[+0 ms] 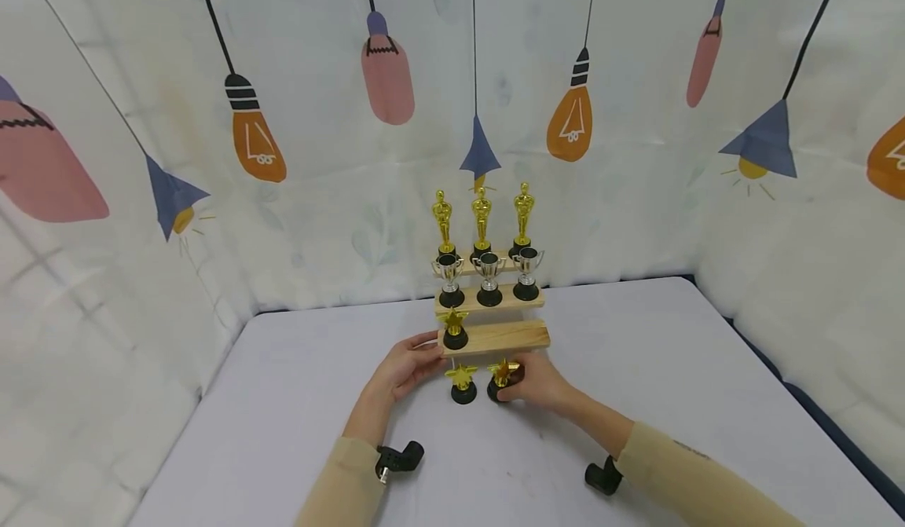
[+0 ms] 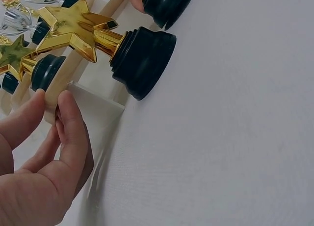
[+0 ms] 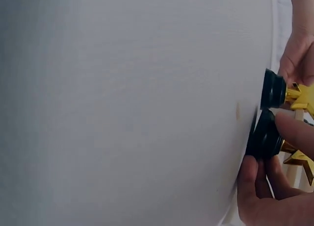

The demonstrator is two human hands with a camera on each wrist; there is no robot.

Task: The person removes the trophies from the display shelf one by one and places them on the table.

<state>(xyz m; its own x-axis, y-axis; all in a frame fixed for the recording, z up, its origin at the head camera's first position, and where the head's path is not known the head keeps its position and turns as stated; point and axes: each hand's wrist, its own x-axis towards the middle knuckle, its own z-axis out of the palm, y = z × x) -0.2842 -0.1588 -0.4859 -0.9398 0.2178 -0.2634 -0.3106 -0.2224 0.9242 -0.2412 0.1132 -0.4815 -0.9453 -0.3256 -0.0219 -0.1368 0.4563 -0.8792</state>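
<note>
Table (image 1: 269,425): as we look down, it lies white.
Wooden stand (image 1: 470,301): three stepped boards.
Left hand (image 1: 410,364): we see it pinch the left end of the lowest board (image 1: 509,338).
Right hand (image 1: 540,382): we see it grasp the base of a gold star trophy (image 1: 503,372), just in front of that board.
Gold figures (image 1: 482,217): three, on top.
Silver cups (image 1: 489,268): three, middle board.
Other stars (image 1: 463,392): one on the lowest board, one left of the held trophy.
</note>
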